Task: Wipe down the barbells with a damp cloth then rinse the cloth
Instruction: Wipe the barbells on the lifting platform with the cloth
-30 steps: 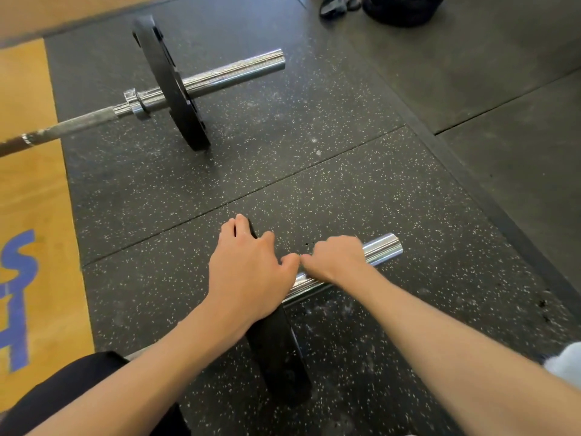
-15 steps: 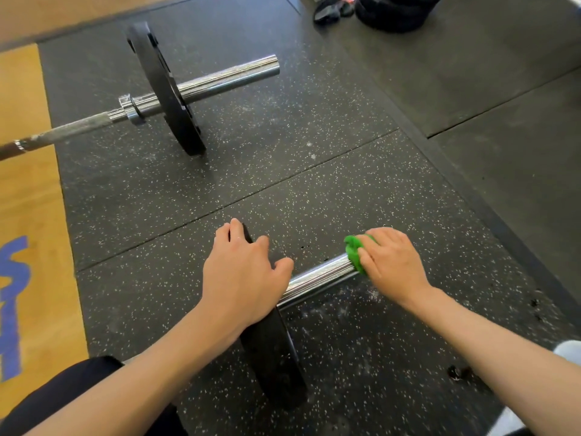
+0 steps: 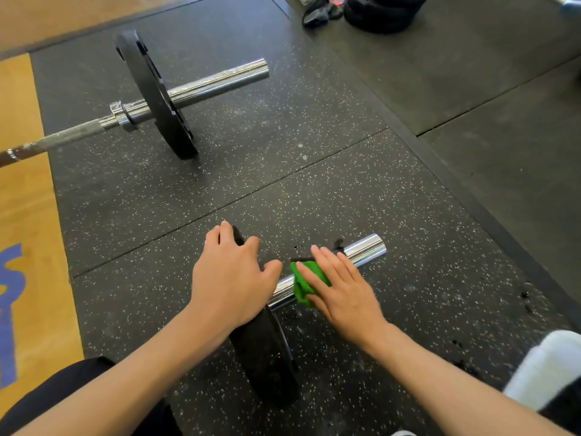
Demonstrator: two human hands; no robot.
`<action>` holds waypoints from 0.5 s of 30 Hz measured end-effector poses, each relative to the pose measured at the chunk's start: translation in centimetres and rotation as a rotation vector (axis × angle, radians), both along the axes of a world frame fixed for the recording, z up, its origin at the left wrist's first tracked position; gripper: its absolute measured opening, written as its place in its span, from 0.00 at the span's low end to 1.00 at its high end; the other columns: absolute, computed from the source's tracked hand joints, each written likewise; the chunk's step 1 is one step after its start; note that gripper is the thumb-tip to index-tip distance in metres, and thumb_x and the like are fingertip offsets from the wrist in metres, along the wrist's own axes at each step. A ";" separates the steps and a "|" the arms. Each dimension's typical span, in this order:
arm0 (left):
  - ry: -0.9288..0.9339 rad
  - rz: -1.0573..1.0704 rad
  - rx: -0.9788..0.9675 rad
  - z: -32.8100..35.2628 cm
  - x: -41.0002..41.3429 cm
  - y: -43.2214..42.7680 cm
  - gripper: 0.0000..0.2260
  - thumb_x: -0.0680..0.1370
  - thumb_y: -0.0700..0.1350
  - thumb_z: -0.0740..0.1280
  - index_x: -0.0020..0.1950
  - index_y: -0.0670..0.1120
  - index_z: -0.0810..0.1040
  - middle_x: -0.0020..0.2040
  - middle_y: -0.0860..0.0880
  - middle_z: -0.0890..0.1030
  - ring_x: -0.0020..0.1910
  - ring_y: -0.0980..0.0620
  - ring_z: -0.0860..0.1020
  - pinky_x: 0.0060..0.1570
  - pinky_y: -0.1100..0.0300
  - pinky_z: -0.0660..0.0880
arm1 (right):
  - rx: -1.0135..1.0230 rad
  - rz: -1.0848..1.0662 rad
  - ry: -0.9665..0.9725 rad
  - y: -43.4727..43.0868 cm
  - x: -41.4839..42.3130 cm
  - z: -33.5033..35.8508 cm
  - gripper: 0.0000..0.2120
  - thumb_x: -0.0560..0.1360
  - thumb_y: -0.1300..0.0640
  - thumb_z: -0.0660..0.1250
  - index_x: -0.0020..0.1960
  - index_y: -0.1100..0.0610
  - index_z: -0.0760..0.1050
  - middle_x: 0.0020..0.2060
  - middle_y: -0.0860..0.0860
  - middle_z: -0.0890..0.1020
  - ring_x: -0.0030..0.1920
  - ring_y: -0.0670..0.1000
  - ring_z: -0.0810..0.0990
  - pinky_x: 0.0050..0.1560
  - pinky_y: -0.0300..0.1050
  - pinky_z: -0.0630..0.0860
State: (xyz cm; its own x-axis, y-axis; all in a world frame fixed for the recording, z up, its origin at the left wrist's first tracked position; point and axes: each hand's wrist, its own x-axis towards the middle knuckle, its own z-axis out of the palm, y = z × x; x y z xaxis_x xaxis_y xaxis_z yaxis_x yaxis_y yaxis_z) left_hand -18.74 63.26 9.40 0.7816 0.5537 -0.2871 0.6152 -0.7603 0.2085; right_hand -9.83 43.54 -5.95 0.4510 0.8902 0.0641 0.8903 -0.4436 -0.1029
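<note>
Barbell sleeve of the near barbell [image 3: 364,250] lies low over the speckled rubber floor [image 3: 314,184], chrome, smooth and probably slippery when wet. A green cloth [image 3: 301,287] is draped over it, close to the black near plate [image 3: 264,366]. The right hand [image 3: 342,294] presses the cloth down with straight fingers, so its grip is apart, flat on the fabric. The left hand [image 3: 232,278] curls over the plate's top edge, its grip wrapped on the rim, likely steadying a heavy, rigid bar that could roll.

The cloth looks soft and light. It would wipe best wrapped around the sleeve and slid along it.

A far barbell [image 3: 213,83] with its own plate lies well apart, farther up the floor.

No bucket, sink or other container for rinsing is visible. A dark heap at the top edge cannot be identified.
</note>
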 end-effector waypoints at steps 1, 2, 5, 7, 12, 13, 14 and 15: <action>-0.003 0.000 -0.004 0.0 0.0 0.0 0.16 0.78 0.57 0.59 0.54 0.47 0.77 0.79 0.40 0.59 0.76 0.43 0.55 0.61 0.49 0.71 | -0.017 -0.009 -0.021 -1.1 1.2 -0.1 0.27 0.85 0.43 0.50 0.83 0.50 0.55 0.81 0.58 0.57 0.81 0.58 0.55 0.80 0.58 0.53; -0.001 0.001 -0.009 0.0 0.0 0.0 0.16 0.78 0.57 0.59 0.53 0.47 0.77 0.79 0.40 0.59 0.76 0.43 0.55 0.61 0.49 0.71 | -0.019 -0.048 -0.024 -2.0 2.2 0.0 0.27 0.85 0.43 0.49 0.82 0.50 0.55 0.81 0.58 0.57 0.81 0.58 0.54 0.80 0.58 0.53; 0.011 -0.010 -0.005 0.0 0.1 0.1 0.17 0.78 0.58 0.58 0.54 0.47 0.77 0.79 0.40 0.58 0.76 0.43 0.55 0.63 0.48 0.70 | 0.035 -0.276 0.025 -1.9 4.2 0.2 0.25 0.86 0.45 0.46 0.77 0.54 0.68 0.75 0.59 0.68 0.77 0.59 0.64 0.78 0.60 0.56; 0.013 -0.013 -0.001 0.0 0.1 0.2 0.18 0.78 0.58 0.57 0.56 0.47 0.77 0.79 0.40 0.58 0.76 0.43 0.55 0.63 0.48 0.70 | 0.090 -0.478 0.045 1.0 4.4 1.1 0.22 0.84 0.49 0.51 0.57 0.56 0.82 0.56 0.57 0.82 0.61 0.58 0.78 0.72 0.60 0.66; 0.000 0.003 0.007 -0.2 0.3 0.2 0.18 0.78 0.58 0.59 0.56 0.47 0.77 0.79 0.40 0.59 0.76 0.43 0.55 0.63 0.49 0.69 | 0.006 -0.279 0.062 9.1 -1.9 2.5 0.18 0.77 0.55 0.57 0.31 0.52 0.75 0.27 0.49 0.74 0.31 0.53 0.68 0.36 0.48 0.64; 0.002 0.005 0.002 -0.2 0.2 0.2 0.18 0.78 0.58 0.59 0.56 0.47 0.77 0.79 0.41 0.59 0.76 0.44 0.55 0.63 0.49 0.69 | 0.080 -0.263 0.098 9.6 -3.5 2.0 0.17 0.79 0.54 0.55 0.35 0.52 0.76 0.30 0.50 0.75 0.33 0.55 0.70 0.38 0.49 0.66; 0.006 0.004 -0.001 -0.2 0.3 0.3 0.17 0.78 0.58 0.59 0.56 0.47 0.76 0.79 0.41 0.59 0.76 0.44 0.55 0.64 0.49 0.69 | 0.178 -0.254 0.116 9.7 -4.4 1.4 0.17 0.81 0.53 0.54 0.41 0.53 0.78 0.33 0.50 0.77 0.36 0.55 0.73 0.42 0.51 0.69; 0.008 -0.002 -0.001 -0.2 0.3 0.3 0.17 0.79 0.58 0.59 0.57 0.47 0.76 0.79 0.41 0.59 0.76 0.44 0.55 0.64 0.49 0.69 | 0.255 -0.226 0.120 9.2 -4.8 0.8 0.17 0.84 0.52 0.54 0.47 0.54 0.79 0.38 0.51 0.78 0.41 0.56 0.75 0.48 0.51 0.72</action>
